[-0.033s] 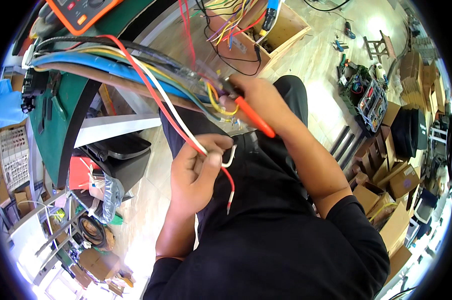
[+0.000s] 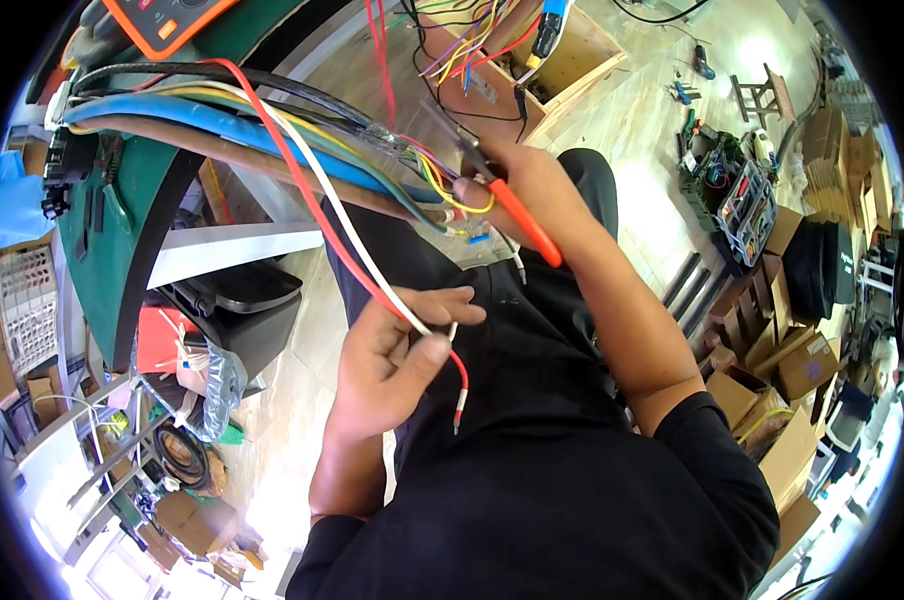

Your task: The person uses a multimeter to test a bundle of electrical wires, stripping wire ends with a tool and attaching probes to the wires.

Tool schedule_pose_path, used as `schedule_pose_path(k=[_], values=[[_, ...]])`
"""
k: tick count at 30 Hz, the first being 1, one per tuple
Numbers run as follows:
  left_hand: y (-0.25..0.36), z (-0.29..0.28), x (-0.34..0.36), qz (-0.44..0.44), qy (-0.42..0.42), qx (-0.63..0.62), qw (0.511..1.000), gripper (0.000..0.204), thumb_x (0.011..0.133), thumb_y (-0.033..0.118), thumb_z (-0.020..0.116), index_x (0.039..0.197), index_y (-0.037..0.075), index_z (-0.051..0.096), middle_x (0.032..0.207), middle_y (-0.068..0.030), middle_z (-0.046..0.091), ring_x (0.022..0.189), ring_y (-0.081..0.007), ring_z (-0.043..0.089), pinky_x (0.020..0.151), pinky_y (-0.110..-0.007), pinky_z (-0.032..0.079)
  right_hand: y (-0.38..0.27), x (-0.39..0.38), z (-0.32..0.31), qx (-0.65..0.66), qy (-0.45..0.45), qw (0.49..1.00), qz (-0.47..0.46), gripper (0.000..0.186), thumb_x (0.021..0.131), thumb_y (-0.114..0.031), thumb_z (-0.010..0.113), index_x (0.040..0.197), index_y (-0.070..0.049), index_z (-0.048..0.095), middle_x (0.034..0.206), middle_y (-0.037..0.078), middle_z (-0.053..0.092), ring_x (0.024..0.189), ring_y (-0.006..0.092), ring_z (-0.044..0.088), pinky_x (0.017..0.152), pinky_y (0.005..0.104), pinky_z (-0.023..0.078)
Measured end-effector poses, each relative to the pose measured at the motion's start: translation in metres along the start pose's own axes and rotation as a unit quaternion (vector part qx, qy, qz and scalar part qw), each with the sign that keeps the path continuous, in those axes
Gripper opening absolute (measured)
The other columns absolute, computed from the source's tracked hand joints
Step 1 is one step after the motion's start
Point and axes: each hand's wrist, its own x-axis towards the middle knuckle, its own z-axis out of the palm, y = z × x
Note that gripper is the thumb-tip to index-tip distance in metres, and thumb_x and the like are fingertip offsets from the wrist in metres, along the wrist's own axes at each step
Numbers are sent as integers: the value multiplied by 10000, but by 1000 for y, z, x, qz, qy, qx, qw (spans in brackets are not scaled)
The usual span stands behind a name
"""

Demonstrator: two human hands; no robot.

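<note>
My left hand (image 2: 387, 365) pinches a red wire (image 2: 302, 178) and a white wire (image 2: 344, 222) between thumb and fingers. The red wire's end hangs below the thumb, with a white-and-red band near its bare tip. Most of the white wire's end is behind my fingers. My right hand (image 2: 537, 190) grips red-handled pliers (image 2: 525, 225), whose dark jaws point up and left; its fingers are partly hidden. Close by its fingertips, thin yellow wires (image 2: 435, 178) and other coloured ones fan out from a bundle. A thick blue cable (image 2: 222, 135) runs alongside in that bundle.
An orange-edged meter (image 2: 162, 35) lies on the green table (image 2: 122, 270) at upper left. Ahead stands a wooden box (image 2: 587, 75) with wires. A tool case (image 2: 742, 215) and cardboard boxes (image 2: 807, 365) sit at right; a lined bin (image 2: 217, 390) is at left.
My left fingers have stretched out and shifted slightly down, covering most of the white wire's bent end. The right hand and pliers have moved a little to the right.
</note>
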Motion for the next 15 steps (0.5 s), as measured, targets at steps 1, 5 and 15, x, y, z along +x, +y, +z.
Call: schedule_pose_path(k=[1,5,15], values=[[-2,-5,-5,-3,-37,-1,999,82,950,32,553,1024,-4,562,1058,-182,683,1076,-244,627,965,-376,477,6,1,-2,-1,-3,1000,3,335,814,-248,734,995,12,623,817,174,662,748,322,641,700,377,502],[-18,-22,-11,-50,-59,85,993,119,967,69,537,1066,3,541,1047,-204,693,1045,-281,664,984,-418,479,27,-6,-10,-6,-24,999,26,326,810,-211,724,1034,6,630,838,167,668,766,302,651,725,362,504],[-99,-59,19,-167,174,7,970,143,1027,58,381,1123,5,473,880,-166,664,748,-245,700,691,-353,601,71,-55,-28,-23,-46,996,78,357,823,-254,676,1046,17,609,881,212,652,854,342,634,781,387,498]])
